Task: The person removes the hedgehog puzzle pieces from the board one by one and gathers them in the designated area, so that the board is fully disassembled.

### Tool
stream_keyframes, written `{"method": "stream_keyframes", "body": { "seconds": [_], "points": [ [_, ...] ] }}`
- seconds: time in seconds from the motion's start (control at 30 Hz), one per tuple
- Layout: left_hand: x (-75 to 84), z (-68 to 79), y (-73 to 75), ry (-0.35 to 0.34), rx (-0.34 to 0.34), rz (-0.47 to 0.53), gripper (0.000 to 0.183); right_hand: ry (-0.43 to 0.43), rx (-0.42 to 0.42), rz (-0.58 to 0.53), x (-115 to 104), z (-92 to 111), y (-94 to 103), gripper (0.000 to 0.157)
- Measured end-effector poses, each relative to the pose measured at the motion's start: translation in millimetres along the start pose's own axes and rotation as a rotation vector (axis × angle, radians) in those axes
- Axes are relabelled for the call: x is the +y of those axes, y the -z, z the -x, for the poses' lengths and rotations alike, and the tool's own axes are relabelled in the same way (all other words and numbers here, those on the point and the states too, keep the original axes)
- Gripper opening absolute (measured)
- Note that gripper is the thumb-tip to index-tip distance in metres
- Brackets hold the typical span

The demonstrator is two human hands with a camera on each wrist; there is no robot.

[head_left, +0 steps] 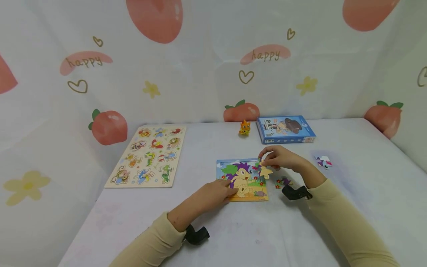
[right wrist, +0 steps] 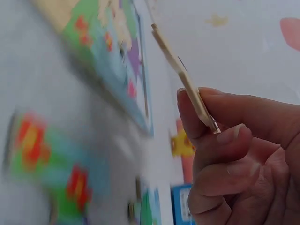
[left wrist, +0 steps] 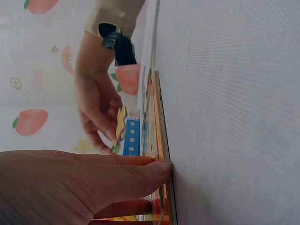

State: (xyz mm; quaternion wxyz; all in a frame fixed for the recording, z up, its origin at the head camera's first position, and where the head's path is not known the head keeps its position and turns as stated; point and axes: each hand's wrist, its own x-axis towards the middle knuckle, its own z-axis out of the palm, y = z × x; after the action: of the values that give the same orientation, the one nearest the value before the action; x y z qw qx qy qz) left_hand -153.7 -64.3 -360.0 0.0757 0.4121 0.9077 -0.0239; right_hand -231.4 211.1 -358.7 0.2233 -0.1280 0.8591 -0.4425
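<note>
A hedgehog jigsaw puzzle (head_left: 245, 176) in a shallow frame lies flat in front of the person. The left hand (head_left: 213, 194) rests on its near left part, fingers fairly straight, with the thumb at the board's edge (left wrist: 164, 131) in the left wrist view. Above the puzzle's right side, the right hand (head_left: 283, 157) pinches a puzzle piece (head_left: 265, 172) between thumb and fingers. Seen edge-on in the right wrist view, this thin wooden piece (right wrist: 183, 77) is tilted, its printed face mostly hidden. A loose piece with red flowers (head_left: 278, 184) lies below the right hand, right of the frame.
Another loose piece (head_left: 323, 162) lies farther right on the white cloth. At the left is a wooden board of insect and animal pictures (head_left: 155, 157). A blue box (head_left: 286, 129) and a small orange-yellow toy figure (head_left: 245, 128) stand at the back, before a printed curtain.
</note>
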Motion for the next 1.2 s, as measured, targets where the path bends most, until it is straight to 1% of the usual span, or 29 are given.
{"method": "stream_keyframes", "body": {
  "seconds": [0.17,0.23,0.43,0.6,0.8,1.03,1.2],
  "points": [
    [0.5,0.2,-0.6,0.009,-0.005,-0.023,0.036,-0.035,0.050,0.016,12,18,10.3,0.034],
    [0.7,0.0,-1.2,0.012,-0.007,-0.018,0.035,-0.042,0.065,0.024,17,25,13.3,0.036],
    [1.9,-1.2,-0.9,0.018,-0.021,0.001,0.037,-0.069,0.093,0.034,30,49,21.9,0.039],
    [1.8,-1.1,-0.6,0.019,-0.017,-0.003,0.036,-0.092,0.117,0.037,41,65,28.4,0.041],
    [1.0,-0.6,-1.8,0.024,-0.020,-0.002,0.038,-0.133,0.137,0.059,53,76,32.8,0.045],
    [0.1,-1.6,-3.3,0.023,-0.016,-0.002,0.037,-0.153,0.159,0.070,66,87,35.7,0.048],
    [0.2,-1.5,-3.3,0.010,-0.005,-0.010,0.036,-0.163,0.161,0.062,70,92,36.0,0.048]
  ]
}}
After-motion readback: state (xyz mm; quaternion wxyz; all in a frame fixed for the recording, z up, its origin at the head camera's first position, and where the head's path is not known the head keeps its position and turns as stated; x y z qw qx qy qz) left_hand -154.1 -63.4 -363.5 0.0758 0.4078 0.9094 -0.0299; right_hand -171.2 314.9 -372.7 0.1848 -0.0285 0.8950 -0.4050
